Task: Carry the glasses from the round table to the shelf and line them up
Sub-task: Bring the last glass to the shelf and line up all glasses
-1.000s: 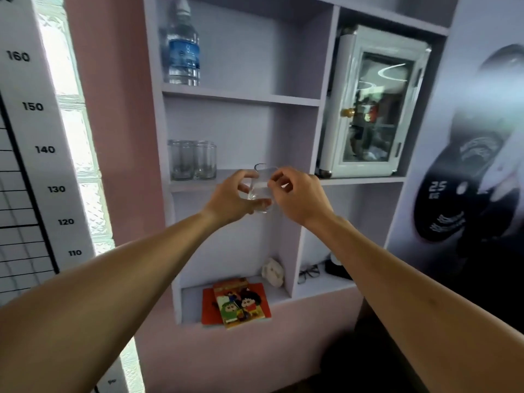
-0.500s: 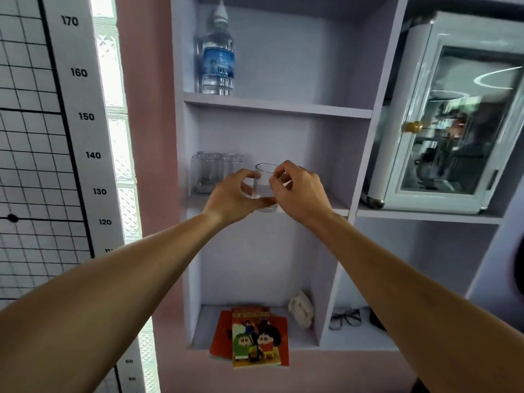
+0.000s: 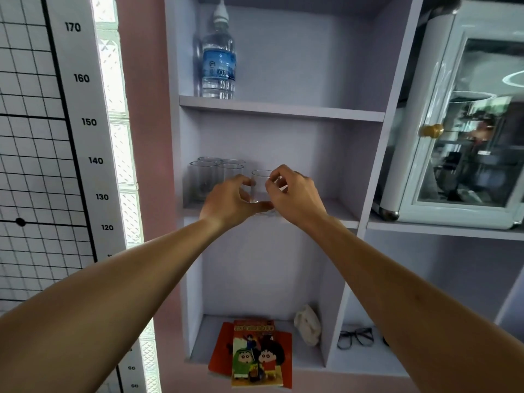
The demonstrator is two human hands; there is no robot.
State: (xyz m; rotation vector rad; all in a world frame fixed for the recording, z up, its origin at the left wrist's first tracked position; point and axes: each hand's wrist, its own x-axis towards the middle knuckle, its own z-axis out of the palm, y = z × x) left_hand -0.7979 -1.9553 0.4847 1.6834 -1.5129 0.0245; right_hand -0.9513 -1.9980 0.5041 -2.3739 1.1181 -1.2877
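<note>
1. Fingers of the left hand (image 3: 226, 201) curl round the left side of a clear glass (image 3: 259, 187), thumb under its lower edge; fingers of the right hand (image 3: 295, 194) pinch its right rim and side.
2. The glass stands upright between both sets of fingers, at the front edge of the middle shelf (image 3: 337, 214). Whether its base touches the board cannot be told; the hands hide it.
3. Just left of the left fingers, four more glasses (image 3: 204, 177) stand grouped in two rows at the shelf's left end.
4. Above the fingers, a water bottle (image 3: 218, 59) stands on the upper board.
5. Far below them, comic books (image 3: 256, 354) and a pair of spectacles (image 3: 354, 337) lie on the bottom level.
6. Right of the right fingers, a white glass-door cabinet (image 3: 459, 123) occupies the neighbouring bay.
</note>
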